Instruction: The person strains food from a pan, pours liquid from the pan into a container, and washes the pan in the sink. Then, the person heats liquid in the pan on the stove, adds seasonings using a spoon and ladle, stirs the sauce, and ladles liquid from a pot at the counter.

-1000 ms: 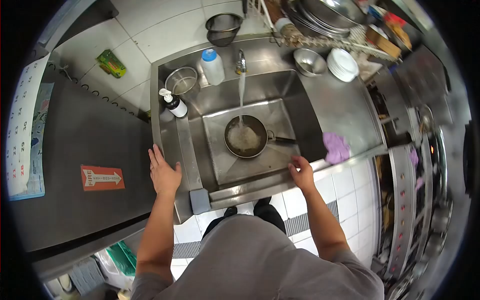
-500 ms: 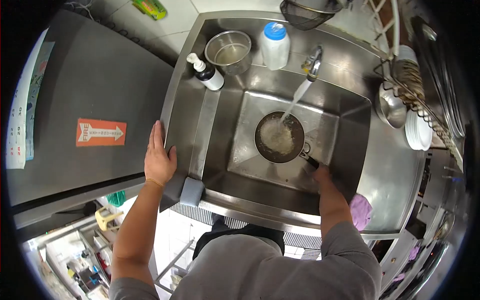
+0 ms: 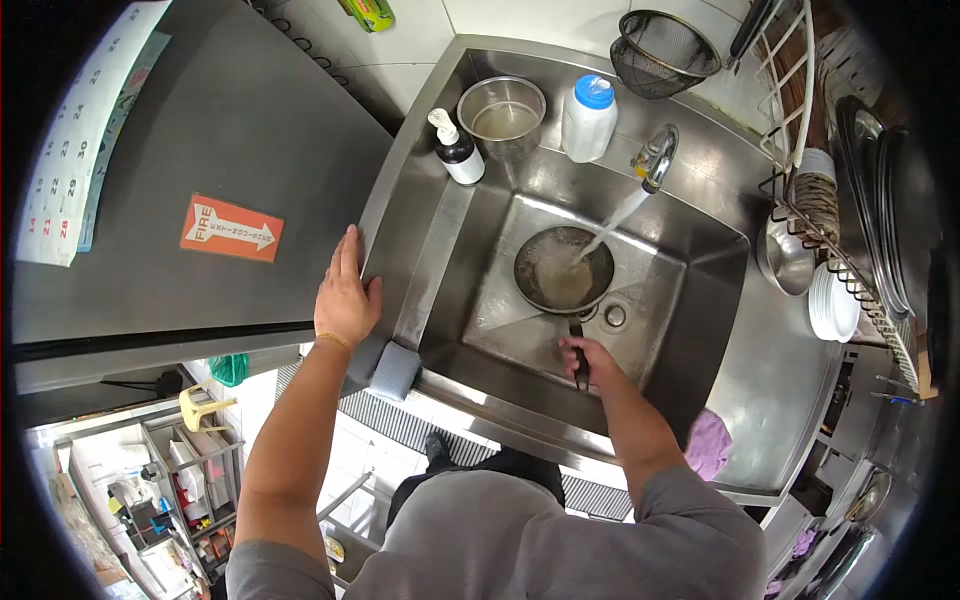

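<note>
"One pan sits in a steel sink, just beyond the fingers of the right hand, as water pours into it. How is it held?"

"By its dark handle. Those fingers are clamped around it, likely to steady the pan against the stream."

"And the left hand?"

"Well to the left of the right fingers, back upward over the sink's left edge, beside a grey cabinet. Its fingers grip nothing and lie close together, thumb apart. It looks like a brace, though how much weight it bears cannot be told."

"Why that spot for the pan?"

"Presumably to catch the flow from the tap, beyond the right fingers and to their right. The handle points toward the near side, an easy reach. Whether the pan's base touches the sink bottom cannot be told."

"Anything else close by?"

"A sponge at the near corner, beside the left wrist, probably kept handy; a purple cloth on the surface, right of the clamped fingers."
</note>
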The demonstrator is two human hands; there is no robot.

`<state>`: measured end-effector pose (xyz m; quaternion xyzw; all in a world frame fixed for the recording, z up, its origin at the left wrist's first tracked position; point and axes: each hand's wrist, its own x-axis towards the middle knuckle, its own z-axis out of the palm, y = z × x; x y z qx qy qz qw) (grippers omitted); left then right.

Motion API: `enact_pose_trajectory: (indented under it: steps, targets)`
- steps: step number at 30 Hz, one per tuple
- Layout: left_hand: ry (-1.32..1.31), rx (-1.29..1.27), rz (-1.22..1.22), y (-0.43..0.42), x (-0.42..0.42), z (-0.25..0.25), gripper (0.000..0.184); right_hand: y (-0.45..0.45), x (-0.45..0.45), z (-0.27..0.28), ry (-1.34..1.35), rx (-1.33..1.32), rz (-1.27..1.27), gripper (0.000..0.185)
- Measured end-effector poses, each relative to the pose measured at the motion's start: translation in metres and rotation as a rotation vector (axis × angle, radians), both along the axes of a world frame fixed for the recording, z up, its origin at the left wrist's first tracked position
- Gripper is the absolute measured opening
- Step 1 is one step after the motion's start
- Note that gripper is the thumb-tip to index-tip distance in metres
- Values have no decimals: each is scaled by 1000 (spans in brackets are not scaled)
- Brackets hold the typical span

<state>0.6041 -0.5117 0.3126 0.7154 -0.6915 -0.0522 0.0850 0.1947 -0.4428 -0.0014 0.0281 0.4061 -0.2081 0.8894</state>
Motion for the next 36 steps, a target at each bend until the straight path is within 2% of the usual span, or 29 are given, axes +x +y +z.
enact_pose_trajectory:
  steps: [1, 5, 7, 8, 9, 11, 12, 13, 15, 17, 19, 21, 23, 25, 27, 29, 31, 32, 33, 35, 36]
  targets:
    - [-2, 18, 18, 0, -1, 2, 85, -14, 8, 17, -57, -15, -100, 13]
    - [39, -4, 3, 4, 2, 1, 85, -58, 27, 47, -62, 79, -146, 15]
    - [39, 9, 10, 4, 3, 2, 85, -63, 34, 62, 194, 3, 110, 18]
    - [48, -1, 3, 3, 4, 2, 85, -52, 39, 71, 329, -52, 80, 17]
    - [45, 2, 3, 3, 5, 1, 86, -40, 34, 79, 338, -57, 71, 17]
    - [54, 0, -7, 2, 5, 1, 86, -17, 23, 90, 271, -104, 24, 14]
    - [56, 11, 4, 3, 4, 3, 86, -5, 16, 103, 153, -127, -63, 12]
    - [57, 25, 12, 4, 4, 4, 86, 11, 12, 108, 165, -126, -77, 12]
    - [54, 25, -4, 5, 4, 4, 85, 35, 10, 119, -63, -114, -183, 13]
    - [49, 18, -26, 6, 2, 4, 85, 58, 23, 155, -35, -173, -211, 13]
    - [-325, -94, -147, 10, -1, 3, 82, 80, 34, 172, -124, -251, -228, 12]
    - [-274, -148, -232, 1, -14, 3, 76, 95, 45, 190, -129, -273, -253, 12]
    - [-155, -160, -508, -13, -49, 2, 69, 107, 58, 209, -130, -293, -284, 11]
    - [47, -29, -706, -40, -100, -28, 65, 112, 67, 222, -171, -288, -311, 10]
    - [96, 130, -649, -61, -158, -80, 70, 115, 70, 226, -168, -301, -347, 10]
    - [72, 353, -529, -69, -219, -96, 78, 115, 72, 235, -104, -317, -327, 11]
    - [116, 490, -546, -64, -261, -116, 83, 113, 74, 243, -78, -339, -362, 12]
    - [176, 639, -532, -61, -279, -121, 86, 114, 75, 248, -21, -335, -346, 12]
    - [166, 547, -596, -53, -297, -148, 83, 116, 76, 251, 36, -322, -333, 13]
    - [199, 635, -817, -40, -297, -120, 83, 120, 74, 251, 92, -304, -386, 15]
    - [196, 640, -851, -35, -292, -127, 83, 123, 71, 249, 182, -321, -403, 15]
